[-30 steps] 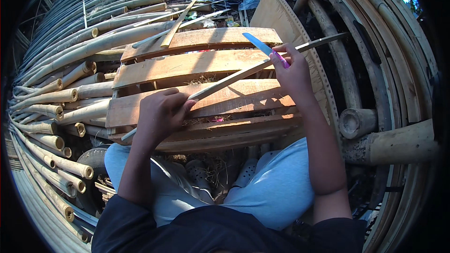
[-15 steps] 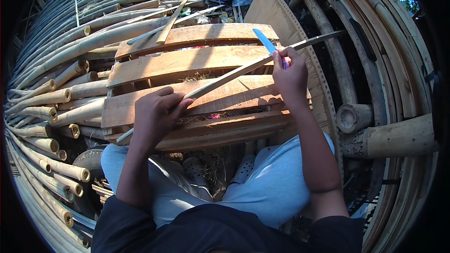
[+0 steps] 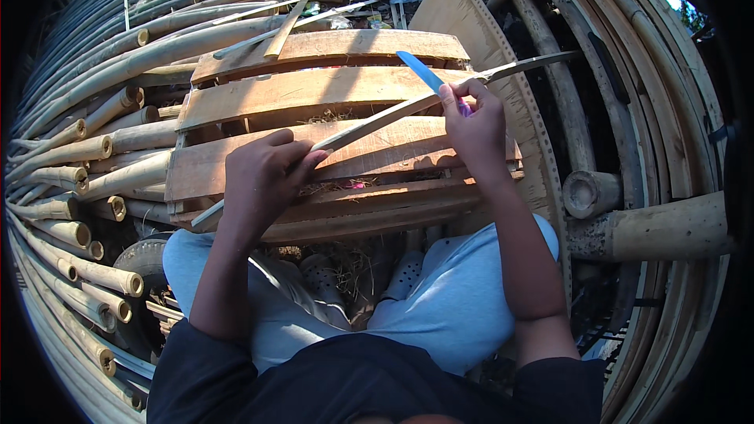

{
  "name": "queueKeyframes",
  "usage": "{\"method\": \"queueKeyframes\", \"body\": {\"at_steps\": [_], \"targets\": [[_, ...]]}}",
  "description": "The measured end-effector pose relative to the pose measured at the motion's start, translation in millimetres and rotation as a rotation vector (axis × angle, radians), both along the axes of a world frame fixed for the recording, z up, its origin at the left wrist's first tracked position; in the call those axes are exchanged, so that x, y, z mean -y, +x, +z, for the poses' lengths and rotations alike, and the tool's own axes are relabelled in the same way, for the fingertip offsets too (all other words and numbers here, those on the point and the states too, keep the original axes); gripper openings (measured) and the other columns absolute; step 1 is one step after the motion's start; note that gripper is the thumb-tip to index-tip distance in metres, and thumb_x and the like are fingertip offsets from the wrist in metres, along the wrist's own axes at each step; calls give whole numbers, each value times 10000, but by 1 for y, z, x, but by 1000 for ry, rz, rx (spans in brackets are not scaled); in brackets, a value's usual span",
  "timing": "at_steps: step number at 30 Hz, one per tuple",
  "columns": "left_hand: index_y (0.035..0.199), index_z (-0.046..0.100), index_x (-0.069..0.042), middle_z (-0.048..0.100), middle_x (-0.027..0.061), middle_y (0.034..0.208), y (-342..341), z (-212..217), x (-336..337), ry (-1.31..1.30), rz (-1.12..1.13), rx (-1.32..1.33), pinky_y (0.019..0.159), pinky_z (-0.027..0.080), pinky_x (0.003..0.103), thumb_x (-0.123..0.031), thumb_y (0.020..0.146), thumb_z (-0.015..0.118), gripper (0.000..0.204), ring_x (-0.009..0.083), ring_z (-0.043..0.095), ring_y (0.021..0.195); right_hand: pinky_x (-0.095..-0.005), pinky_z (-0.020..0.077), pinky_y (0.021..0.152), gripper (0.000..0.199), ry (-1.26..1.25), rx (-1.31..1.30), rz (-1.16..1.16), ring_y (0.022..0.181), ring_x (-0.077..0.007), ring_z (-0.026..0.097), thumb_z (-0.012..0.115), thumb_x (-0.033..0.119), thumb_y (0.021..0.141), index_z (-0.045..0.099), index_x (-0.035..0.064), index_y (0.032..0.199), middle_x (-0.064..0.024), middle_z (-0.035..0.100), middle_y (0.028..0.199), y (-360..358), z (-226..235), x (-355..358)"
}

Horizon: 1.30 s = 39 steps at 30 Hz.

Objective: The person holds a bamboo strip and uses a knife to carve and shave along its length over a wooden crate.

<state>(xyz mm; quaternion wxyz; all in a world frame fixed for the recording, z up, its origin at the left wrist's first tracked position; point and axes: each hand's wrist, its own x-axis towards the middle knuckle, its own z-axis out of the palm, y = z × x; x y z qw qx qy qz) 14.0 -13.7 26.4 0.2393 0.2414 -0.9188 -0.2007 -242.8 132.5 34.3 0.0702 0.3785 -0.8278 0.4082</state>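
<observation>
Strip in hand, knife at it: dressing partly advanced, finish not confirmed

The strip [image 3: 377, 119] is held slantwise above the bench [image 3: 251, 98]. Its near end shows past the left wrist, by the bench's near left corner; its far end projects beyond the right edge, over the board [image 3: 522, 129]. Whether it bears on the slats cannot be told.

Left hand [image 3: 269, 171]: closed firmly around the strip, above the left half of the bench. Right hand [image 3: 477, 119]: clamped on the handle of the knife [image 3: 419, 71], near the right edge, fingers close against the strip. The blue blade crosses the strip; whether its edge bites is not visible.

Progress, as judged: the stretch between the 2 hands looks pale and bare, while the part beyond the knife is darker, so that part appears the less worked. The underside is hidden, and completion cannot be certified.

Other findings: 2 loose strips, 1 broad [image 3: 292, 21] and 1 slim [image 3: 338, 12], lie across the far edge toward the far left corner; their state of finish cannot be judged. Dry fibres [image 3: 331, 116] are caught between slats near the middle.
</observation>
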Motion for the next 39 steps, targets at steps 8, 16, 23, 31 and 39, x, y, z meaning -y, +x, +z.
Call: {"method": "queueKeyframes", "body": {"at_steps": [8,16,23,31,39], "targets": [[881,777,-102,533,72,676,0,0,-1,-4,6,-14,550,416,398,-321,878,781,219,265,565,577,-396,550,638,230,163,123,-33,721,-302,737,713,284,963,673,65,906,-139,728,787,8,15,6],[883,779,-105,536,69,673,0,-2,-1,-51,16,24,541,415,389,-319,875,786,214,256,559,566,-442,549,633,229,149,40,20,743,-373,727,695,277,975,647,68,894,-174,714,774,23,10,10],[833,726,-105,559,59,682,0,-1,-1,-61,15,-5,533,437,395,-328,906,746,236,258,596,602,-410,537,631,204,129,30,116,720,-352,732,705,278,974,657,92,903,-158,698,717,31,8,6],[840,721,-115,555,48,679,-2,-3,-5,-135,43,-90,529,448,372,-310,899,750,206,240,597,606,-425,549,667,308,142,-64,-236,727,-330,728,671,263,990,672,-39,930,-202,695,765,-43,23,2],[898,761,-100,587,50,698,-5,-6,-8,-232,88,-128,559,453,357,-287,865,796,193,230,608,618,-427,543,670,308,184,14,-18,731,-366,716,629,272,1012,684,-20,932,-206,692,776,-28,21,2]]}}
